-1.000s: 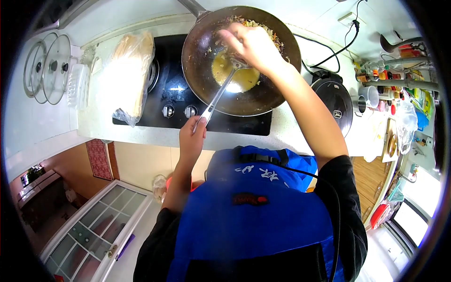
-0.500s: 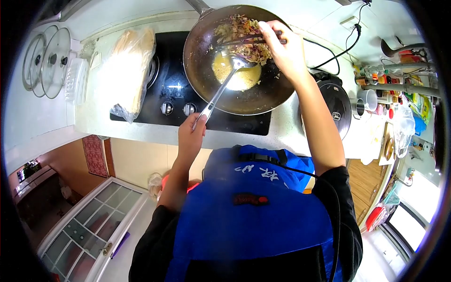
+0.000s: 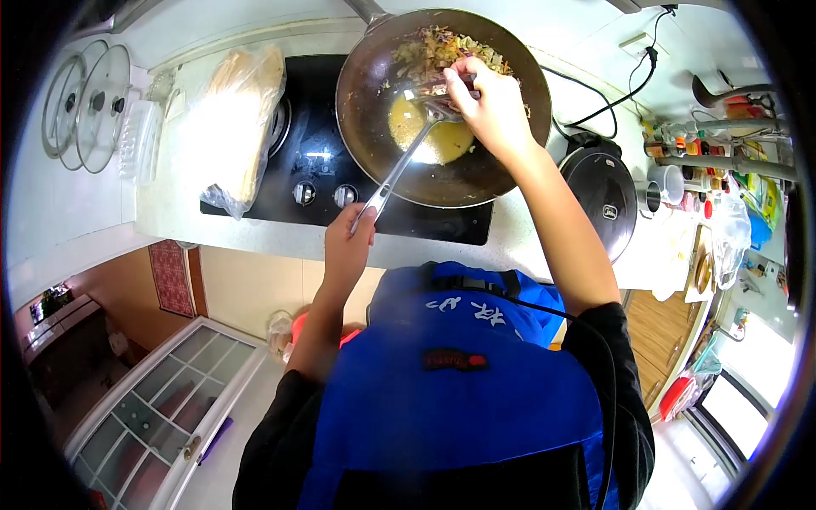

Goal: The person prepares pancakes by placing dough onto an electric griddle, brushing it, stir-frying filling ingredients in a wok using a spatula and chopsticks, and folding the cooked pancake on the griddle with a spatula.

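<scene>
A large dark wok (image 3: 365, 127) sits on the black stove, its handle pointing to the back left. Chopped food (image 3: 433, 49) lies along its far side, and yellowish liquid (image 3: 455, 146) pools in the middle. My left hand (image 3: 349, 238) is closed around the handle of a metal ladle (image 3: 395, 177), whose bowl is over the liquid. Above the wok's right part, my right hand (image 3: 491, 102) is closed on chopsticks, mostly hidden by the fingers and blur, with their tips near the ladle bowl and the food.
Left of the wok, a plastic bag of pale sticks (image 3: 242, 127) overlaps the stove (image 3: 314, 153). A black round appliance (image 3: 599, 200) with a cable stands to the right. Glass lids (image 3: 106, 106) hang at the far left. Bottles and a hanging ladle (image 3: 710, 87) are at the right.
My right hand swung from above the far food to the right, then came back a little left and down towards the ladle bowl. My left hand kept its hold on the ladle.
</scene>
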Available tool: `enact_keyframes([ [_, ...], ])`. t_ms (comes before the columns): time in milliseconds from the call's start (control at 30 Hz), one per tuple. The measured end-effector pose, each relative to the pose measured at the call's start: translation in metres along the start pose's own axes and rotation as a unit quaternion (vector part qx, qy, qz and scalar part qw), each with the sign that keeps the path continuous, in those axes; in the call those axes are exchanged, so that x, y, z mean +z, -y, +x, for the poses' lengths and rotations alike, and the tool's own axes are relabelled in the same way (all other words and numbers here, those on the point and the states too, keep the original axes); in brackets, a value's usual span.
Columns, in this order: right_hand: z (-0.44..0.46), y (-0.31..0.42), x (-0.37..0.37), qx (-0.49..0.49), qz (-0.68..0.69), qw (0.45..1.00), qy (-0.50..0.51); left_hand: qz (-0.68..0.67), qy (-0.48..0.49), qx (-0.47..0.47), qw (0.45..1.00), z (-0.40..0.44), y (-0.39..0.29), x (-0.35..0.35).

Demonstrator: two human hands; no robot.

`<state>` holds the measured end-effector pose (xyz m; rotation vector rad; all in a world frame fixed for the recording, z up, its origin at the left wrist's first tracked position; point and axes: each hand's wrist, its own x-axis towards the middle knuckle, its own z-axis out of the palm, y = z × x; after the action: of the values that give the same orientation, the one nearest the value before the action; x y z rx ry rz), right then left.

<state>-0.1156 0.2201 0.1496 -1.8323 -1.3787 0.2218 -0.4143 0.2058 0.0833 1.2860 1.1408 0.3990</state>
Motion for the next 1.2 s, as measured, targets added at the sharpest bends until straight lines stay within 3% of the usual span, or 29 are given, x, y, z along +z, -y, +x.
enact_keyframes([
  [100, -0.001, -0.002, 0.002, -0.013, 0.020, 1.000, -0.007, -0.008, 0.001, 0.004, 1.000, 0.001, 0.001, 0.001],
  [533, -0.005, -0.014, 0.010, 0.100, 0.107, 0.986, -0.080, 0.008, 0.002, 0.003, 1.000, 0.001, 0.000, 0.000],
  [833, -0.014, -0.007, -0.026, 0.108, 0.247, 0.925, -0.268, 0.020, 0.003, -0.003, 1.000, 0.000, 0.002, -0.002],
  [900, -0.024, -0.020, -0.036, 0.080, 0.174, 0.929, -0.316, 0.045, -0.009, 0.008, 0.999, 0.004, 0.009, -0.001],
  [1033, -0.042, -0.030, -0.063, 0.113, 0.111, 0.953, -0.257, 0.018, -0.001, -0.001, 1.000, 0.003, 0.003, -0.002],
  [1200, -0.069, -0.035, -0.096, 0.165, 0.184, 0.941, -0.232, -0.106, 0.031, -0.046, 0.993, 0.006, -0.003, -0.005],
])
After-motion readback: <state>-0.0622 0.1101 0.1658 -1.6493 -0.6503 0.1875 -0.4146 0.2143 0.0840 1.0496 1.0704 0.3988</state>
